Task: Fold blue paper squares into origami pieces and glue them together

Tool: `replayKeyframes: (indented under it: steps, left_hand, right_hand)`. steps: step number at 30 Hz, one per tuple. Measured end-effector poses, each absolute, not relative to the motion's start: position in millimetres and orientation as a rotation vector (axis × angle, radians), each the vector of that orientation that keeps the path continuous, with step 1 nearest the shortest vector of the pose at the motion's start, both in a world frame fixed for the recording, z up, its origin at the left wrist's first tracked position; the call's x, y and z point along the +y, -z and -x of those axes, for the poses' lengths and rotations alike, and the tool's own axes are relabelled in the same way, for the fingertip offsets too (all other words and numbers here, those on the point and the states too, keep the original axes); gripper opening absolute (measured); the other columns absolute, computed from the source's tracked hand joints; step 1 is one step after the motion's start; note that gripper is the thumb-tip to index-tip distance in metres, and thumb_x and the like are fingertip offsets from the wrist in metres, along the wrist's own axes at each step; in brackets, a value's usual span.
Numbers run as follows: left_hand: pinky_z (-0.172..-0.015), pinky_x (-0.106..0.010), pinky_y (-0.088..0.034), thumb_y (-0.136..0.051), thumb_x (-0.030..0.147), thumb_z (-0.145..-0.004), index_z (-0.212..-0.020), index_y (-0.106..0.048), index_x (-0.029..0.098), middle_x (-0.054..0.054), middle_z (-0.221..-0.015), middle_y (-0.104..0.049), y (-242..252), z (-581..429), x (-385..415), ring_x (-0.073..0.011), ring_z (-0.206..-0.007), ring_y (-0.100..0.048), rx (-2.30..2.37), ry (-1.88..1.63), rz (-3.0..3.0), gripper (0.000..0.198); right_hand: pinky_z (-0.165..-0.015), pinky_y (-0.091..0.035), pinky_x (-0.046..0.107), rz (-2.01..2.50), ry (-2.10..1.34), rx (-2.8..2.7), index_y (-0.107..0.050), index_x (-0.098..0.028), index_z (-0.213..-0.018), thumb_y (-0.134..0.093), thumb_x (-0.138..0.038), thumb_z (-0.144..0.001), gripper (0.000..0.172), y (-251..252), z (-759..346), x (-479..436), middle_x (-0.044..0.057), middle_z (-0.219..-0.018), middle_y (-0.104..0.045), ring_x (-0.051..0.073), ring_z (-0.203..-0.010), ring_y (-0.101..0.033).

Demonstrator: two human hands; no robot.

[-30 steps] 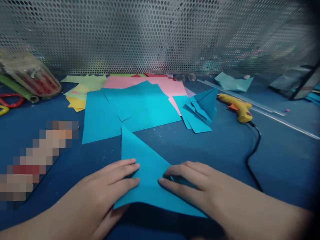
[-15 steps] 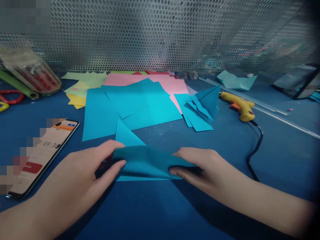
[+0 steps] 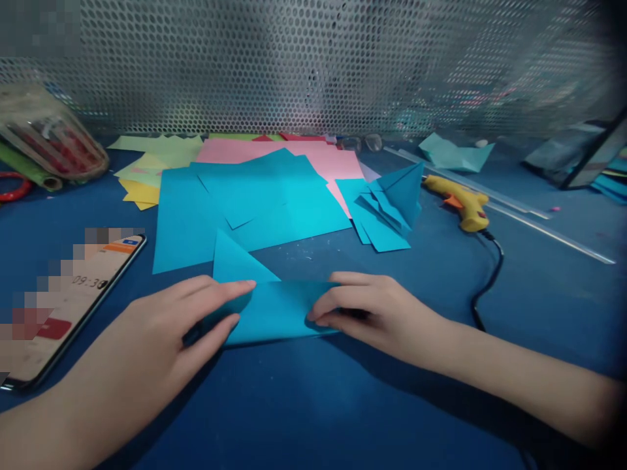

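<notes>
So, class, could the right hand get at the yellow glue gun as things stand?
Probably yes. The right hand rests on the folded blue paper, and the glue gun lies further back to its right, with only table and its black cord between them.

The left end of the folded blue paper (image 3: 279, 312) lies hidden under the left hand (image 3: 161, 333), its right end under the right hand (image 3: 372, 313). The phone (image 3: 93, 287) is partly pixelated and cut by the left edge, like the red scissors (image 3: 14, 187)
</notes>
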State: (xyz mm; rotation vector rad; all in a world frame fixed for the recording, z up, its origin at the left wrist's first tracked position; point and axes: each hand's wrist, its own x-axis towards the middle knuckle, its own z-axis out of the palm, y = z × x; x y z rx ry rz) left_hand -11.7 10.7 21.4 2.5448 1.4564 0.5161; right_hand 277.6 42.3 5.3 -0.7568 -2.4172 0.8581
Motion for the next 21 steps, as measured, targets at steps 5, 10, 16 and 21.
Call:
replayKeyframes:
  steps: [5,10,16,21]
  left_hand:
    - [-0.069,-0.03,-0.061,-0.04,0.035,-0.102,-0.134,-0.056,0.038,-0.005,-0.139,-0.054,-15,12,8,-0.0212,-0.099,-0.071,1.376,-0.472,-2.67,0.036]
    - [-0.104,-0.049,-0.05,-0.043,0.015,-0.099,-0.126,-0.063,0.031,-0.007,-0.152,-0.047,-13,15,9,-0.0299,-0.137,-0.047,1.16,-0.438,-2.907,0.038]
    - [-0.105,-0.035,-0.051,-0.036,0.002,-0.093,-0.132,-0.06,0.022,-0.005,-0.133,-0.067,-14,18,7,-0.0202,-0.125,-0.061,0.82,-0.353,-3.029,0.05]
    - [-0.097,-0.038,-0.056,-0.037,0.005,-0.092,-0.144,-0.051,0.026,-0.01,-0.142,-0.059,-11,11,-6,-0.0268,-0.129,-0.058,0.889,-0.276,-3.112,0.058]
  right_hand:
    - [-0.06,-0.042,0.02,0.742,-0.971,-2.43,-0.073,-0.017,-0.099,-0.058,-0.021,-0.1,0.016,-6,-281,48,0.004,-0.08,-0.065,0.012,-0.07,-0.055]
    - [-0.06,-0.041,0.022,0.814,-1.15,-2.453,-0.075,-0.019,-0.105,-0.062,-0.028,-0.098,0.017,-15,-287,54,0.003,-0.078,-0.062,0.013,-0.07,-0.054]
    - [-0.056,-0.04,0.021,0.853,-1.205,-2.452,-0.077,-0.019,-0.103,-0.061,-0.025,-0.098,0.017,-18,-290,54,0.002,-0.079,-0.057,0.011,-0.066,-0.053]
    - [-0.057,-0.039,0.021,0.79,-1.208,-2.453,-0.078,-0.019,-0.101,-0.058,-0.015,-0.097,0.021,-17,-290,54,0.002,-0.076,-0.055,0.012,-0.068,-0.051]
